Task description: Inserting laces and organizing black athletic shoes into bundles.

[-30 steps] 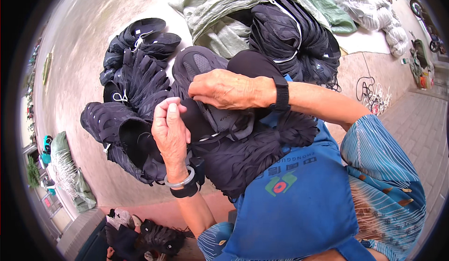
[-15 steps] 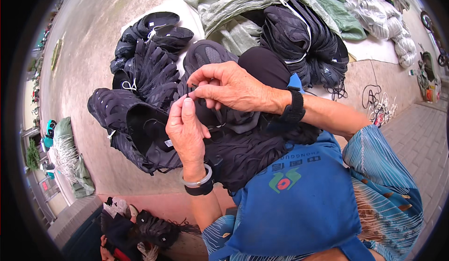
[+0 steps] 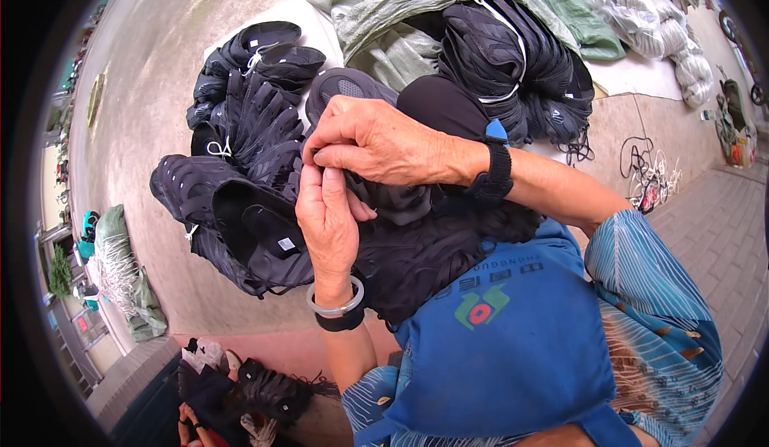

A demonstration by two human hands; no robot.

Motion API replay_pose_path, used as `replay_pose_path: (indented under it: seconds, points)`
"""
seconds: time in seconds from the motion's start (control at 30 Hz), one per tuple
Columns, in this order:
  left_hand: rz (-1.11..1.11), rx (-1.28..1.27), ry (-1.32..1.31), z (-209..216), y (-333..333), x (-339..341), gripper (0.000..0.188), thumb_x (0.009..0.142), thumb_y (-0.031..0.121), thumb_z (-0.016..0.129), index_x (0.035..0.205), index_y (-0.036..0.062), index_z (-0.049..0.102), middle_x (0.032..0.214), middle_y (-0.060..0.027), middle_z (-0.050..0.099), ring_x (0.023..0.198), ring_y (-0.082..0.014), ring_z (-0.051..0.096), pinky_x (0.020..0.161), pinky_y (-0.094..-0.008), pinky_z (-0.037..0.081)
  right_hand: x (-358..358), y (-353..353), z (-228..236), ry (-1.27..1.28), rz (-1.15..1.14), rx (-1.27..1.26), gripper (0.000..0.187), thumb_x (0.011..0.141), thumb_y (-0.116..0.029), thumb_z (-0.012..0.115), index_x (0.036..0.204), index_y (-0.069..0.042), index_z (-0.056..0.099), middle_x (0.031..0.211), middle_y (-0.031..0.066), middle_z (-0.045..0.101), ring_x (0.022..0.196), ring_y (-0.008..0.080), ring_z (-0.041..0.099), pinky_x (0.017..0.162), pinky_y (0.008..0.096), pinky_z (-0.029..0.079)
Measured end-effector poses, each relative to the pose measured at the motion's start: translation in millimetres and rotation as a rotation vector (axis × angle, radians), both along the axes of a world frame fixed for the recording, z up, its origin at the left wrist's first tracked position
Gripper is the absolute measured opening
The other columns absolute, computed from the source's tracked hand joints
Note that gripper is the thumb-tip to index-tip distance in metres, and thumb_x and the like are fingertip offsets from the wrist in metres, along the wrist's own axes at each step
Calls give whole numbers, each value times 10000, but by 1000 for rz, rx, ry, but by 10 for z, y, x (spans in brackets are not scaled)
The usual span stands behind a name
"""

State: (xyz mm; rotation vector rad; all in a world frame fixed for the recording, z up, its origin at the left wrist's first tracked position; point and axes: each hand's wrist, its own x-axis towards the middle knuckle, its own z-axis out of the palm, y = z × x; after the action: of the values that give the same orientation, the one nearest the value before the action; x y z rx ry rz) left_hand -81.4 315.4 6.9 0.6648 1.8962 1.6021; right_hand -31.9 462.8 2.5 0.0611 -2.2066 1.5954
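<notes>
A: What's closest?

B: The blue apron (image 3: pixel 497 359), then a heap of dark strands (image 3: pixel 420 267) at the lap's edge.

A: And the hands?

B: Just past that. The left hand (image 3: pixel 330 227) points upward, thumb and forefinger meeting the other hand; I can't tell whether it grips anything. The right hand (image 3: pixel 380 142) comes across from the side, its fingers closed in a pinch against the thumb. Whatever may lie between them is hidden.

A: Where's the shoe?

B: The black shoe (image 3: pixel 350 88) with the grey mesh toe sits behind and below both hands, partly covered.

A: Farther out?

B: To the left, a row of black shoes (image 3: pixel 264 122) tied with white cord. Beyond, to the right, a tied bundle of dark shoes (image 3: pixel 553 42) beside a grey-green sack (image 3: pixel 392 2). Farther off lie white skeins (image 3: pixel 641 18).
</notes>
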Motion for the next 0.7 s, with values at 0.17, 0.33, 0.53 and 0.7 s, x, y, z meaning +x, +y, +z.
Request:
replay_pose_path:
  seconds: [0.17,0.33,0.53,0.7]
  points:
    - [57,45,-99,251,-49,-79,209,1003,207,429,984,17,515,613,37,385,456,-37,351,430,-212,429,3,117,-16,-66,-48,-75,225,865,-197,607,1006,-29,656,832,88,593,796,189,583,706,308,470]
    - [251,448,34,1218,-910,-626,166,993,126,422,1056,-13,486,703,16,370,492,-63,346,494,-249,410,221,303,-11,-244,-24,-114,244,890,-210,582,992,3,644,810,76,630,649,136,594,592,279,475]
    - [323,646,393,2694,-3026,-1297,59,816,-75,473,852,-50,512,684,-61,469,759,-197,528,1103,-429,291,544,492,-453,-384,49,152,199,857,-168,575,893,18,638,836,180,640,777,335,624,712,378,483]
    - [939,39,1609,2970,-3524,-804,227,916,94,560,703,23,525,665,-123,542,635,-232,535,601,-396,434,716,477,-512,-387,196,352,191,801,-177,641,842,3,593,808,162,580,745,353,600,673,415,469]
